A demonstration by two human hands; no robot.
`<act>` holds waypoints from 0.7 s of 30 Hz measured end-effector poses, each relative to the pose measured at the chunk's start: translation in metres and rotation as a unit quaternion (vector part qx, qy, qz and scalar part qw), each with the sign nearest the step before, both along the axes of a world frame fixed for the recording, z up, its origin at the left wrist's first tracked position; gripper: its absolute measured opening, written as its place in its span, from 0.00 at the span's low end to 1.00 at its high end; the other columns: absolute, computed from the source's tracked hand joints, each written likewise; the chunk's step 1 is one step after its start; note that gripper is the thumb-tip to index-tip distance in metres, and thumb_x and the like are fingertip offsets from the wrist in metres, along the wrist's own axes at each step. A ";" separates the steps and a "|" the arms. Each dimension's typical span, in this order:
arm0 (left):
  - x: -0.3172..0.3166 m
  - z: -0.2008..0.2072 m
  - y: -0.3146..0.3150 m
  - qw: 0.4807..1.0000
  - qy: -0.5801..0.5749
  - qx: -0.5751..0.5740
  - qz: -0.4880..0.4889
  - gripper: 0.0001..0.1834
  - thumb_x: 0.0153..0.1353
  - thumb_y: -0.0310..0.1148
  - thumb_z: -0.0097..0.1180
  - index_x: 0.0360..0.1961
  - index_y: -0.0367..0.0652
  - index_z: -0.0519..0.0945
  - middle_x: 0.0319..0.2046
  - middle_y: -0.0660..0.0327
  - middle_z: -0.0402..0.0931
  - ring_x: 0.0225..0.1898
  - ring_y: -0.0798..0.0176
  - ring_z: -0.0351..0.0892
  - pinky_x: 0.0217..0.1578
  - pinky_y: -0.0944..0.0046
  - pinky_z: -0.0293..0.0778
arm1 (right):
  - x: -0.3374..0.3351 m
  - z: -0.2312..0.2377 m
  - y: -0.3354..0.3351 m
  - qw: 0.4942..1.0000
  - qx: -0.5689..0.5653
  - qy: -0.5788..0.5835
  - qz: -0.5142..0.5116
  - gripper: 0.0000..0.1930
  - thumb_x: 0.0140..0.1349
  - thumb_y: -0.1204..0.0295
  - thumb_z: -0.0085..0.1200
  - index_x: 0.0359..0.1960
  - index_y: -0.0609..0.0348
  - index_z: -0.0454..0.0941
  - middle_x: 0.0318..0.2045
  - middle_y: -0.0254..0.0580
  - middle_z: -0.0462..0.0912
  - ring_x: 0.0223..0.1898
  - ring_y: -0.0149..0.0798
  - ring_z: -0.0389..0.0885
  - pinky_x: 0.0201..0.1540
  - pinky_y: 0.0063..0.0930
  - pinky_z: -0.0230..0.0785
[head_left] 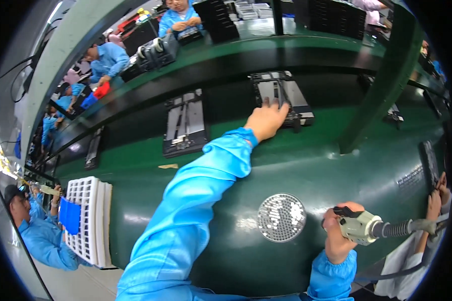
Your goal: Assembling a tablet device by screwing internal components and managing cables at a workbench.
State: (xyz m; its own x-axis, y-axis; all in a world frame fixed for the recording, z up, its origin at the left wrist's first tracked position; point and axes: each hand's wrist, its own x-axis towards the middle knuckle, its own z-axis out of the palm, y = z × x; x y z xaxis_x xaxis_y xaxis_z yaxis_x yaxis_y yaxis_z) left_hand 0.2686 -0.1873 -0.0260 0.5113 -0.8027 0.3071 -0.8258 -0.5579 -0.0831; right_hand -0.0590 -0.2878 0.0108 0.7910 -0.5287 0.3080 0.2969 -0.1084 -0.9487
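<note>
My left hand (pixel 267 120) reaches far forward and rests on a flat black-and-grey electronic unit (pixel 297 95). Its fingers are apart over the unit's near left part; the thumb and the palm side cannot be seen well. At the right, my right hand (pixel 340 233) is closed round a pale electric screwdriver (pixel 360 227) with a ribbed hose-like end pointing right. Between my arms a round metal plate (pixel 281 217) with rows of small dots lies on the table. Left of the held unit sits a similar unit (pixel 185 123).
White stacked grid trays (pixel 88 220) with a blue piece stand at the left edge. A green post (pixel 381 85) rises right of the units. Another slim black unit (pixel 429 163) lies far right, near a co-worker's hands (pixel 439 193). Other people in blue sit beyond the bench.
</note>
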 end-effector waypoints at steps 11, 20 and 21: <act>-0.052 -0.006 0.080 0.995 -0.085 -0.050 0.001 0.24 0.55 0.27 0.50 0.55 0.38 0.70 0.56 0.42 0.69 0.57 0.37 0.69 0.48 0.47 0.74 | 0.011 0.012 0.008 0.999 0.034 -0.031 -0.018 0.17 0.51 0.86 0.54 0.43 0.64 0.70 0.29 0.38 0.76 0.30 0.29 0.74 0.36 0.22 0.69; -0.068 -0.001 0.114 0.996 0.023 -0.081 0.011 0.32 0.42 0.22 0.61 0.54 0.35 0.71 0.57 0.46 0.69 0.62 0.43 0.65 0.55 0.53 0.72 | 0.015 0.005 0.010 0.997 0.042 -0.061 -0.007 0.17 0.48 0.85 0.58 0.42 0.64 0.72 0.32 0.39 0.77 0.32 0.28 0.76 0.36 0.23 0.71; -0.067 0.000 0.117 0.995 0.035 -0.095 0.005 0.33 0.40 0.23 0.62 0.54 0.35 0.71 0.58 0.47 0.68 0.62 0.44 0.65 0.56 0.54 0.71 | 0.016 0.005 0.010 0.996 0.049 -0.068 0.002 0.17 0.48 0.85 0.58 0.42 0.64 0.72 0.32 0.39 0.77 0.31 0.28 0.76 0.35 0.23 0.71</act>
State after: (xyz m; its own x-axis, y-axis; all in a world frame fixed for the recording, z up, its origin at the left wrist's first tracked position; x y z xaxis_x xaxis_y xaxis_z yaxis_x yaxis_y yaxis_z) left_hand 0.2017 -0.0700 -0.0260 0.5447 -0.7281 0.4161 -0.8198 -0.5669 0.0810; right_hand -0.0431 -0.2781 0.0157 0.7475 -0.5584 0.3598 0.4238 -0.0162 -0.9056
